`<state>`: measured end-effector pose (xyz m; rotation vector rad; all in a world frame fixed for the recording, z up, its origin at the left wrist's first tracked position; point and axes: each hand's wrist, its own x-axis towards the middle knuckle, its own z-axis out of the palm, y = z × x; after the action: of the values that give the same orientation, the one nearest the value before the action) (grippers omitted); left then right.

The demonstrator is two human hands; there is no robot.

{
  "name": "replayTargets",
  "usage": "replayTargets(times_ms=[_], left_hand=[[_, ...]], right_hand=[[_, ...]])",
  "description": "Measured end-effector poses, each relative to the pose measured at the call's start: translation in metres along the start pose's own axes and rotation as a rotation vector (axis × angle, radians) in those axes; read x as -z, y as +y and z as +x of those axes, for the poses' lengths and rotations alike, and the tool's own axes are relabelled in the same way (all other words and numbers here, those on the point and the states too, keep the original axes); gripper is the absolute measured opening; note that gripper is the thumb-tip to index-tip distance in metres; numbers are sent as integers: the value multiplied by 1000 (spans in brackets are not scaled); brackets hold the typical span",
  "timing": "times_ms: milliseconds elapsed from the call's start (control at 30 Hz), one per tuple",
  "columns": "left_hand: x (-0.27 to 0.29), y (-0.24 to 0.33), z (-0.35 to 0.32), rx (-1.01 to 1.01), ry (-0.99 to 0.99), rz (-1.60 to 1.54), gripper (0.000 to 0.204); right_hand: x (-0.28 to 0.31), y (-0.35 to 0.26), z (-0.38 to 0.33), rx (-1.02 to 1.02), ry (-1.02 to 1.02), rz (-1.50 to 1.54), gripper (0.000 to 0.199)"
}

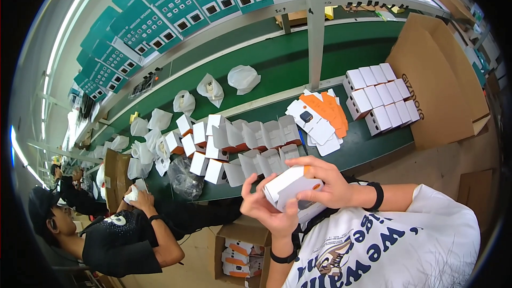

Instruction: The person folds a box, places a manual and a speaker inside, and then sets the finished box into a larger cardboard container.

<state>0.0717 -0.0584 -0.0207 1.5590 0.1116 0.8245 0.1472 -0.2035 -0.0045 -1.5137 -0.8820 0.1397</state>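
Observation:
Between my two hands, in front of my chest, is a small white box (285, 186) with an orange edge. My left hand (269, 210) grips its left side, fingers at the far face and thumb at the near one. Around its right end wraps my right hand (325, 181), which covers part of the near face. Just beyond my hands, two rows of opened white boxes (256, 136) stand on the green bench with their flaps up. A pile of white and orange printed cards (320, 117) lies to the right of them.
Closed white boxes (381, 98) stand grouped at the right, beside a large cardboard carton (437, 80). Bagged items (210, 90) sit along the green belt. Teal boxes (176, 5) line the shelf above. A co-worker (117, 224) sits at left; an open carton (221, 258) is below.

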Motion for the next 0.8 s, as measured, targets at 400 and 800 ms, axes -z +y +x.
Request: replayTargets(times_ms=[400, 800], left_hand=[[10, 6, -8, -213, 13, 158, 70], [34, 17, -18, -488, -18, 609, 62]], right_hand=[[-21, -9, 14, -256, 104, 372, 33], [-34, -10, 20, -406, -99, 546, 75]])
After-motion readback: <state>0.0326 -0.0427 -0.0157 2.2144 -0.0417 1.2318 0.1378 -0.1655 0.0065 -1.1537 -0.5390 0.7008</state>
